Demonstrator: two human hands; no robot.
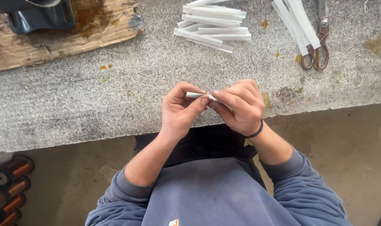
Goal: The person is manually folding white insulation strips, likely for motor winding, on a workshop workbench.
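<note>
My left hand [180, 109] and my right hand [239, 105] meet over the front edge of a speckled grey stone bench [94, 96]. Together they pinch a small folded white paper strip [195, 95], thumbs and fingertips pressed on it. Most of the strip is hidden by my fingers. A dark band circles my right wrist. Further back on the bench lies a pile of several folded white strips [213, 26].
Longer white strips [297, 21] lie at the back right beside rusty scissors [320, 42]. A stained cardboard sheet [61, 39] with a dark tool on it covers the back left. Copper wire spools [8, 186] stand on the floor at the lower left.
</note>
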